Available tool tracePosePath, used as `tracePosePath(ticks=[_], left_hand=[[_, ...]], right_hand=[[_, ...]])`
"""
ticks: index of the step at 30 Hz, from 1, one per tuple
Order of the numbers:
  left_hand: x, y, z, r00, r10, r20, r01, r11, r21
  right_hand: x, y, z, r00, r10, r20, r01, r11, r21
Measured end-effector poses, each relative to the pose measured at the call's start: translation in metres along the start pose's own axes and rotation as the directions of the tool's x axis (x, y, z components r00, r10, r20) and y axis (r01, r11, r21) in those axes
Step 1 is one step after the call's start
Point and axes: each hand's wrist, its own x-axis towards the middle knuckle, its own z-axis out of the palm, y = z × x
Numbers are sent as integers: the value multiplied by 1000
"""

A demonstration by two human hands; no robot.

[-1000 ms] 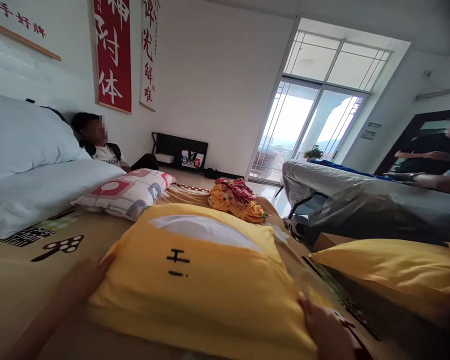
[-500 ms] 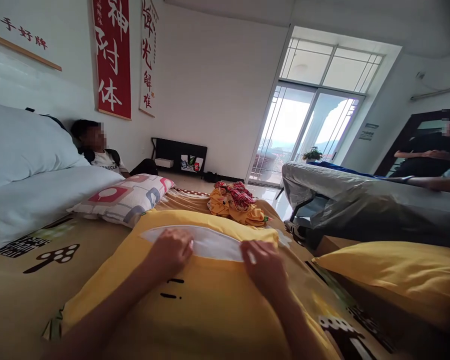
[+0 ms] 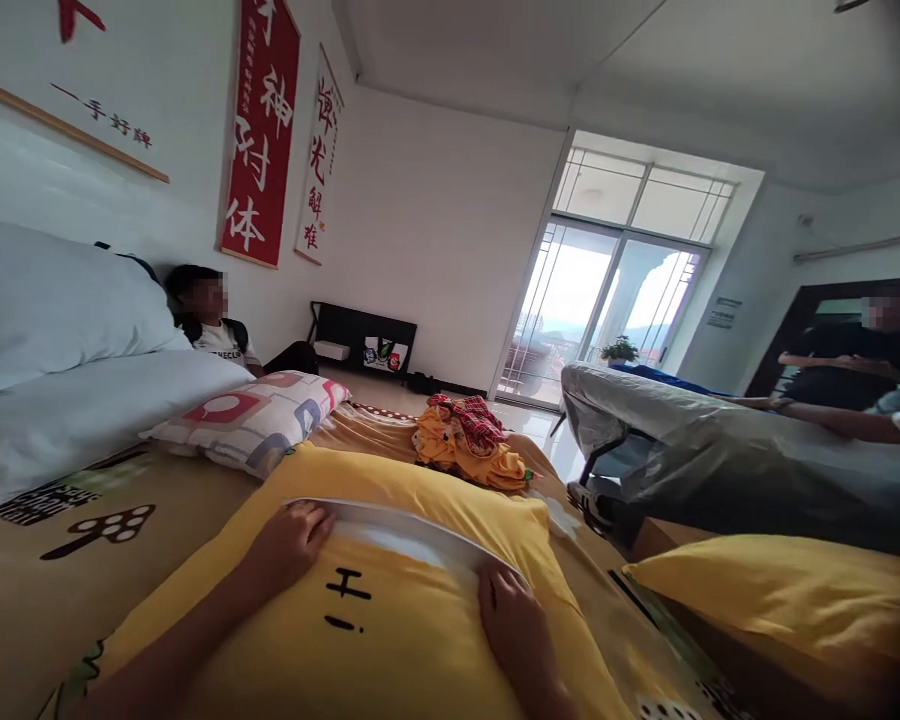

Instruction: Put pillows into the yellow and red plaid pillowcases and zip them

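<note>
A yellow pillowcase (image 3: 412, 650) with black lettering lies in front of me on the bed, filled out by a pillow. Through its long opening the white inner pillow (image 3: 397, 537) shows as a curved strip. At the left end of that opening, my left hand (image 3: 291, 540) is closed with its fingers curled over the pillowcase's edge. My right hand (image 3: 516, 612) grips the edge near the opening's right end, fingers bent and thumb hidden.
A patterned pillow (image 3: 259, 415) and white pillows (image 3: 67, 310) lie at the left. Beyond the yellow case sits a heap of yellow and red cloth (image 3: 469, 440). Another yellow pillow (image 3: 787, 590) lies at right, near a plastic-wrapped mattress (image 3: 667, 410). Two people (image 3: 214, 325) (image 3: 855, 345) are in the room.
Both hands have moved apart and toward me along the opening. More of the black lettering shows, and the white strip is narrower. The view has tilted upward.
</note>
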Motion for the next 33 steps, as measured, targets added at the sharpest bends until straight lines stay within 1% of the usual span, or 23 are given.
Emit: tracePosePath(ticks=[2, 4, 6, 9, 11, 12, 13, 14, 15, 16, 17, 18, 19, 20, 21, 22, 23, 25, 28, 30, 31, 32, 33], left_hand=[[-7, -12, 3, 1000, 18, -8, -18, 999, 49], [-5, -17, -5, 1000, 6, 14, -7, 994, 109], [6, -15, -26, 1000, 8, -6, -7, 988, 154], [29, -5, -71, 993, 50, -110, -30, 984, 176], [37, 1, -93, 977, 65, -204, -24, 980, 196], [37, 1, -97, 966, 64, -251, -11, 978, 209], [34, 0, -95, 957, 59, -285, 6, 975, 222], [29, -4, -87, 955, 42, -292, 27, 973, 229], [23, -9, -74, 966, 9, -260, 51, 974, 222], [15, -15, -58, 982, -36, -185, 74, 977, 200], [7, -22, -40, 994, -82, -76, 94, 982, 166], [-1, -29, -24, 993, -114, 43, 107, 986, 128], [-7, -35, -11, 981, -133, 143, 119, 988, 102], [-12, -39, -2, 967, -143, 209, 127, 988, 90], [-14, -42, 1, 960, -145, 238, 127, 988, 90], [-14, -42, -1, 959, -149, 240, 128, 987, 101], [-13, -41, -8, 959, -155, 236, 130, 985, 117], [-8, -32, -30, 960, -165, 227, 131, 979, 158], [-3, -2, -62, 976, -107, 191, 59, 969, 242], [-1, 26, -67, 986, 22, 167, -58, 976, 212], [0, 42, -63, 979, 112, 169, -139, 977, 159], [2, 58, -54, 962, 203, 183, -222, 971, 90], [3, 73, -41, 935, 290, 206, -301, 953, 22]], right_hand=[[0, -1, 3, 1000, -23, -11, 22, 994, -104], [10, -5, -5, 998, -48, -32, 39, 974, -225], [29, -10, -25, 994, -61, -87, 31, 949, -313], [64, -21, -61, 980, -69, -188, -2, 936, -351], [78, -28, -74, 969, -66, -239, -25, 933, -359], [80, -31, -73, 968, -57, -245, -35, 934, -356], [79, -34, -67, 973, -42, -225, -40, 937, -347], [74, -36, -56, 983, -23, -181, -39, 942, -332], [67, -38, -42, 993, 1, -114, -36, 951, -307], [58, -40, -27, 999, 20, -35, -29, 961, -274], [49, -42, -12, 999, 36, 35, -27, 970, -241], [39, -44, 0, 995, 49, 84, -30, 976, -215], [32, -46, 9, 992, 62, 113, -38, 979, -200], [26, -47, 13, 988, 77, 136, -50, 980, -193], [23, -48, 12, 983, 93, 158, -61, 979, -195], [21, -48, 7, 977, 108, 185, -70, 978, -199], [21, -47, -1, 968, 124, 217, -81, 977, -198], [23, -46, -22, 952, 132, 277, -83, 980, -182], [26, -51, -55, 939, 112, 326, -44, 977, -207], [32, -59, -73, 941, 60, 334, 29, 966, -255], [36, -63, -79, 948, 27, 318, 69, 955, -288], [41, -68, -83, 959, -5, 282, 100, 941, -325], [46, -71, -85, 972, -15, 236, 103, 926, -363]])
